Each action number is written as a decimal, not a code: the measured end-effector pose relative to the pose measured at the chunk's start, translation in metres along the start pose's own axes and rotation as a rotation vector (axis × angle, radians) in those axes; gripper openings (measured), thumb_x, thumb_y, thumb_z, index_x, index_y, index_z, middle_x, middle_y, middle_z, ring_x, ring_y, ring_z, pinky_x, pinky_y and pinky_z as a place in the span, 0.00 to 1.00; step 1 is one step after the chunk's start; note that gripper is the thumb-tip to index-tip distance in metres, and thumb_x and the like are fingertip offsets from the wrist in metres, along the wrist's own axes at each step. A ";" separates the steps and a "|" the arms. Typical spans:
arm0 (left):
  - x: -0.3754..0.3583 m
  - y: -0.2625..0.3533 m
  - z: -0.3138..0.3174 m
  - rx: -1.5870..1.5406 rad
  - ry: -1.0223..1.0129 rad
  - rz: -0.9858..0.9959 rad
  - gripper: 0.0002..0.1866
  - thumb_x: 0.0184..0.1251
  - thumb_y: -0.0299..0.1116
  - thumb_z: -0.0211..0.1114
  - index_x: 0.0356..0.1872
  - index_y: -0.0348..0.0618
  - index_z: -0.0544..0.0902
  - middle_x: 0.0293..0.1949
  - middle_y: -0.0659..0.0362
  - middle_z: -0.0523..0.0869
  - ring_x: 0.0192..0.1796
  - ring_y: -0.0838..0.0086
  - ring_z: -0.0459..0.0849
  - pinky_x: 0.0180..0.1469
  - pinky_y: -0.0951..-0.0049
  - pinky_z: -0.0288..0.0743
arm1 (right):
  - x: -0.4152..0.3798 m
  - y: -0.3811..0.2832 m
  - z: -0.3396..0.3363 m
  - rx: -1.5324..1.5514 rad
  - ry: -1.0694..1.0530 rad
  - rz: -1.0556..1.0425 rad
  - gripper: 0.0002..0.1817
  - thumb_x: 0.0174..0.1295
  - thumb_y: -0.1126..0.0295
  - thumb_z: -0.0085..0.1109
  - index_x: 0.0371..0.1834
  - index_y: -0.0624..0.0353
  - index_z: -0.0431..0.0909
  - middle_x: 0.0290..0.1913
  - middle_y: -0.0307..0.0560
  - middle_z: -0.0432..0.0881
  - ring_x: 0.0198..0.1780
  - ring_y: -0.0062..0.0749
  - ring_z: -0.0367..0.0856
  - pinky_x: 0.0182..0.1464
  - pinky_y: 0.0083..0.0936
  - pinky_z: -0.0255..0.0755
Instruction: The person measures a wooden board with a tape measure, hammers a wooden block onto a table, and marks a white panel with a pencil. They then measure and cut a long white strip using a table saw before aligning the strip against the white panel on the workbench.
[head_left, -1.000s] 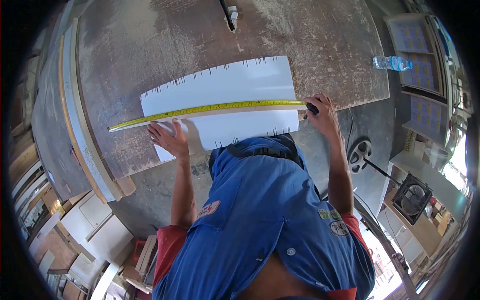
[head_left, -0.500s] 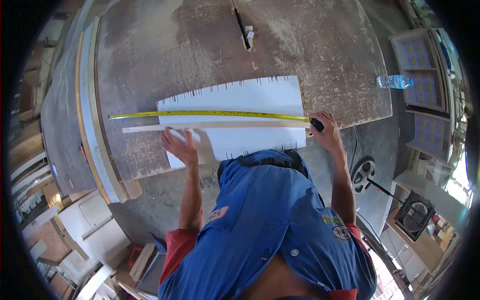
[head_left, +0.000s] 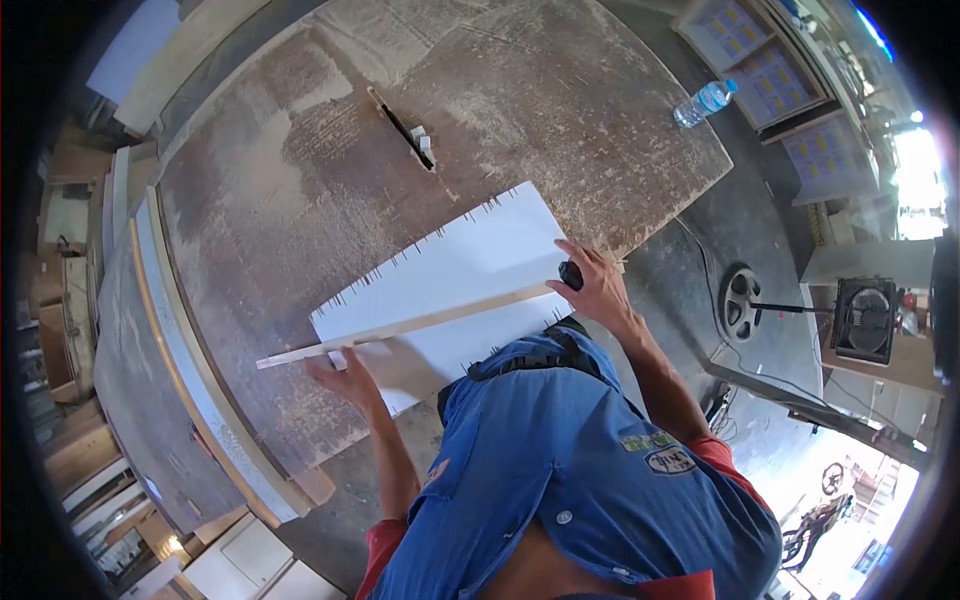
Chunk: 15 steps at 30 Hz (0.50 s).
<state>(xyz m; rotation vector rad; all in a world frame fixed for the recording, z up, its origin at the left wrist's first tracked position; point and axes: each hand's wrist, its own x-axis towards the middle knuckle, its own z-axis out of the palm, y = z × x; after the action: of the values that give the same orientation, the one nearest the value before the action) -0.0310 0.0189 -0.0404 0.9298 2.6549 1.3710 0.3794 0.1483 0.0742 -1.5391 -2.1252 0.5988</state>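
A pale narrow wooden strip lies slantwise over a white panel with dark marks along its long edges. The strip's left end sticks out past the panel. Near that end is my left hand, its fingers apart and the tips at the strip's near edge. My right hand holds a black tape measure between thumb and fingers at the panel's right end, close to the strip's other end. No yellow blade shows out of the case.
The panel rests on a worn brown worktable. A water bottle stands near its right edge. Small white pieces lie by a dark slot. Long boards line the left side. A black fan-like unit stands at right.
The yellow tape blade, stretched above the strip before, has gone back into its case. The view has turned, and the panel and strip now lie slanted. My right hand still holds the tape measure.
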 end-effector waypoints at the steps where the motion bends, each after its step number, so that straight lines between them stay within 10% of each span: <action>1: 0.004 0.009 -0.003 -0.006 -0.005 0.011 0.37 0.61 0.37 0.68 0.67 0.28 0.64 0.70 0.38 0.62 0.74 0.49 0.58 0.73 0.54 0.56 | -0.005 0.000 0.002 0.000 0.012 0.006 0.32 0.52 0.61 0.72 0.62 0.55 0.72 0.47 0.51 0.81 0.46 0.44 0.82 0.49 0.35 0.77; 7: -0.001 0.045 -0.009 0.243 -0.809 0.530 0.29 0.52 0.32 0.70 0.60 0.55 0.79 0.71 0.60 0.67 0.77 0.51 0.54 0.71 0.30 0.40 | -0.023 0.003 0.005 -0.061 0.056 0.099 0.20 0.56 0.58 0.69 0.48 0.54 0.80 0.39 0.49 0.81 0.42 0.45 0.81 0.44 0.38 0.75; 15: 0.000 0.039 0.003 0.173 -0.633 0.640 0.20 0.48 0.27 0.71 0.46 0.50 0.83 0.55 0.59 0.79 0.65 0.57 0.71 0.70 0.46 0.55 | -0.025 0.023 -0.019 0.001 0.038 0.104 0.17 0.56 0.56 0.68 0.43 0.52 0.84 0.37 0.46 0.80 0.40 0.43 0.82 0.41 0.35 0.76</action>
<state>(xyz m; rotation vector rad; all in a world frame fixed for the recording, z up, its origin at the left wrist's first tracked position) -0.0107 0.0385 -0.0136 1.9544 2.0754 0.6872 0.4152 0.1322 0.0740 -1.6552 -2.0267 0.6005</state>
